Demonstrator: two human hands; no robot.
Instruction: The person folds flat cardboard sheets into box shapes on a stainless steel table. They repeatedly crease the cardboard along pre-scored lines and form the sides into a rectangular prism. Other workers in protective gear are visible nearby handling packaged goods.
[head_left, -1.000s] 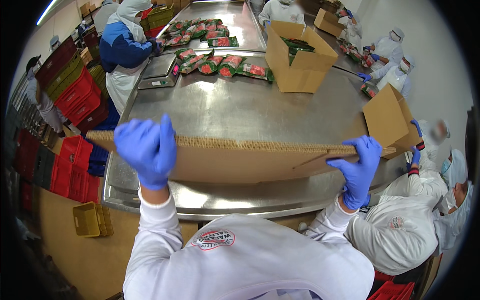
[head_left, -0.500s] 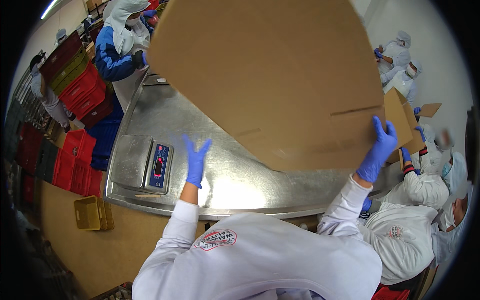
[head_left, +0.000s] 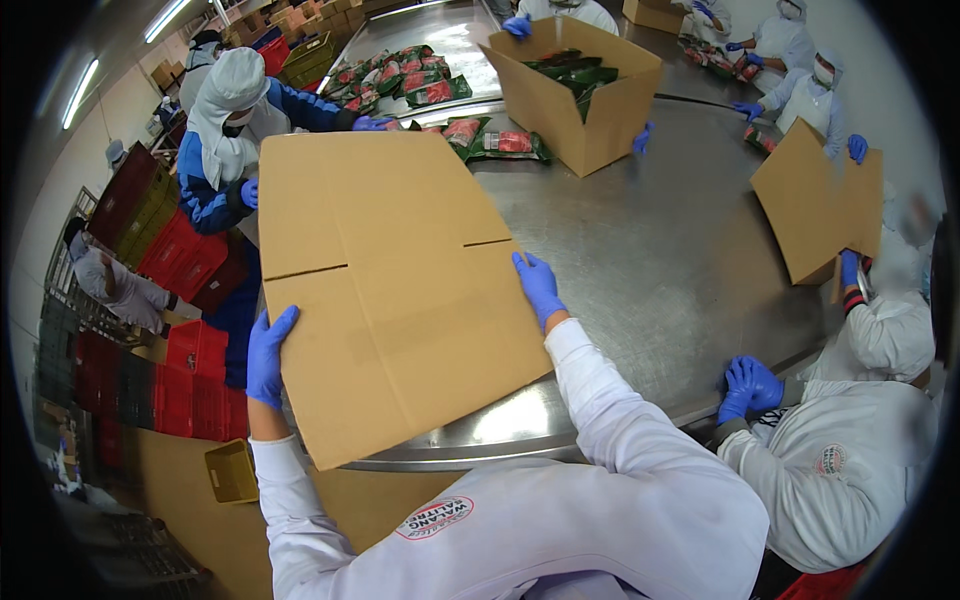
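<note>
A flattened cardboard box, brown with slots cut in from its two side edges, is held up before me over the steel table. My left hand, in a blue glove, grips its left edge, with the thumb on the near face and the other fingers mostly hidden. On the opposite edge, just below a slot, my right hand is closed on the cardboard, also gloved in blue. Behind the sheet, the left part of the tabletop and the scale seen there before are hidden.
The steel table bears an open carton of dark green packs and a pile of red-and-green packs. Co-workers stand around it; one at right holds a folded cardboard box. Red crates and a yellow crate stand left.
The cardboard has come down and left, uncovering the open carton and packs behind. My left hand, open and empty before, now holds its left edge; my right hand has moved left with it.
</note>
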